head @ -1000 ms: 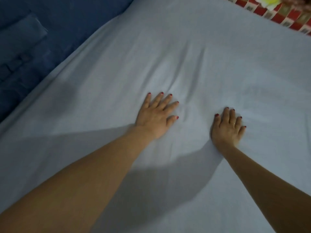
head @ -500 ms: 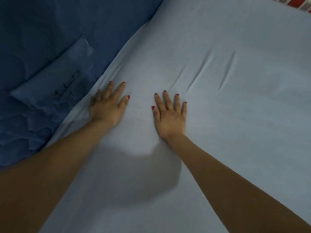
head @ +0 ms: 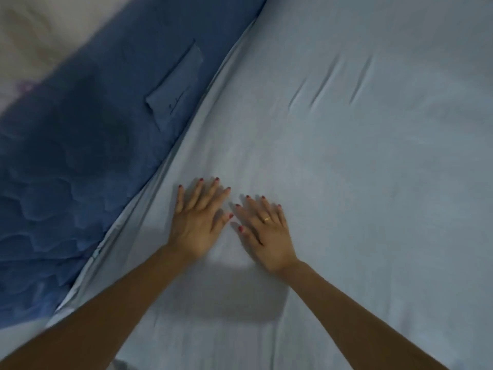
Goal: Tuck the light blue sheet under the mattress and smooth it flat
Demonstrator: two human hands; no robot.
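Observation:
The light blue sheet [head: 346, 161] covers the top of the mattress and fills most of the view. My left hand [head: 198, 220] lies flat on it, palm down, fingers spread, a little in from the sheet's left edge. My right hand [head: 264, 231], with a gold ring, lies flat just beside it, fingers apart; the two thumbs almost touch. Neither hand holds any cloth. A few short creases [head: 328, 84] remain in the sheet farther up. The sheet's left edge [head: 149, 193] runs diagonally along the mattress side.
A dark blue quilted cover [head: 80, 161] with a sewn-on label [head: 176, 84] lies along the left of the sheet. Pale cloth [head: 40, 36] shows at the top left corner.
The view has swung left and both hands have slid left across the sheet. My left hand has come back in from the sheet's edge, and the two hands now lie close together.

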